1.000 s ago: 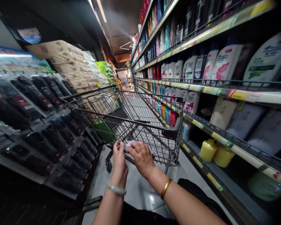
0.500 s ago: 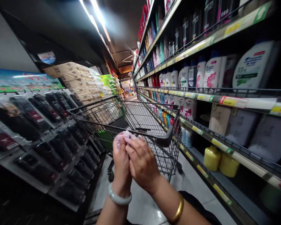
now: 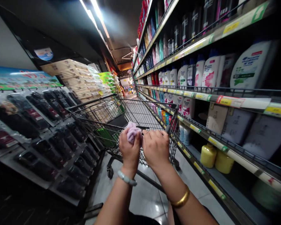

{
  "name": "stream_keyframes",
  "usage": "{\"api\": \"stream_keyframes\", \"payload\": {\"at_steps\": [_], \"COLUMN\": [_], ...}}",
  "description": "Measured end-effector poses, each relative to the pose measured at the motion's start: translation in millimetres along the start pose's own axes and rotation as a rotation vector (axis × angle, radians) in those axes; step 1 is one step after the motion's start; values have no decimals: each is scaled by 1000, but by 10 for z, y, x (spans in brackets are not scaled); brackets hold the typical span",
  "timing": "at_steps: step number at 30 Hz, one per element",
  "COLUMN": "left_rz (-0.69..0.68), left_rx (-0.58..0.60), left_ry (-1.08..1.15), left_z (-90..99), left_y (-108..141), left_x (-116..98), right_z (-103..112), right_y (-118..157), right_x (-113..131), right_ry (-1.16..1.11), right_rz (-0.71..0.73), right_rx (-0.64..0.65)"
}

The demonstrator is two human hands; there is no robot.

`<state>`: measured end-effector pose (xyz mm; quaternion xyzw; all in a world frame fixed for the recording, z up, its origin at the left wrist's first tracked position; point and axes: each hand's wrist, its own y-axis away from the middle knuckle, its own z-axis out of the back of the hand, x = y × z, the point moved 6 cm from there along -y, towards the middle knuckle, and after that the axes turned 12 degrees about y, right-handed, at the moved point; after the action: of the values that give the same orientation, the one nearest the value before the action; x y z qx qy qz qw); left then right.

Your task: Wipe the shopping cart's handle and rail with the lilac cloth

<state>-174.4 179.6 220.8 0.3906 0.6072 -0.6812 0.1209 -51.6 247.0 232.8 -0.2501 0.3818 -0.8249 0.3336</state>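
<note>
A crumpled light purple cloth (image 3: 132, 132) is bunched in my left hand (image 3: 130, 151), whose fingers are closed around it, with the thumb pressed against its side. Just to the right, my right hand (image 3: 156, 150) curls over the near bar of a black wire shopping cart (image 3: 140, 109); its fingertips are hidden on the far side. The two hands are close but apart. Behind the cloth the cart's basket shows its wire mesh and a dark flap, with something green (image 3: 104, 136) at its left side.
Shelves of shampoo bottles (image 3: 209, 73) run along the right, with yellow jars (image 3: 208, 155) low down. A rack of dark packaged goods (image 3: 45, 109) lines the left, and stacked cartons (image 3: 75, 79) stand beyond it. Grey tiled floor (image 3: 145, 203) shows beneath the cart.
My hands were together around the purple cloth. They have separated: the right has moved rightward onto the cart's bar, while the left keeps the cloth, now more visible.
</note>
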Motion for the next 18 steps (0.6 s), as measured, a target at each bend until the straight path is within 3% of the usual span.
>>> {"api": "stream_keyframes", "payload": {"at_steps": [2,5,8,12,14,18], "left_rz": [-84,-68,-36,-141,-118,32], "left_rx": [56,-2,-46,79,48,-82], "left_ry": [-242,-420,-362,-245,-250,-353], "left_z": [-38,71,122,-71,-46,206], "left_y": [-199,-333,-199,-1,-79,-409], "left_x": [-91,19,65,-107,-99,66], "right_z": [13,5,-4,33,51,71], "right_y": [17,32,41,56,70,103], "right_x": [17,42,60,90,121,203], "right_ry": [9,39,68,90,98,113], "right_rz": [12,50,64,61,77,114], "right_rx": [14,34,40,18,11,11]}}
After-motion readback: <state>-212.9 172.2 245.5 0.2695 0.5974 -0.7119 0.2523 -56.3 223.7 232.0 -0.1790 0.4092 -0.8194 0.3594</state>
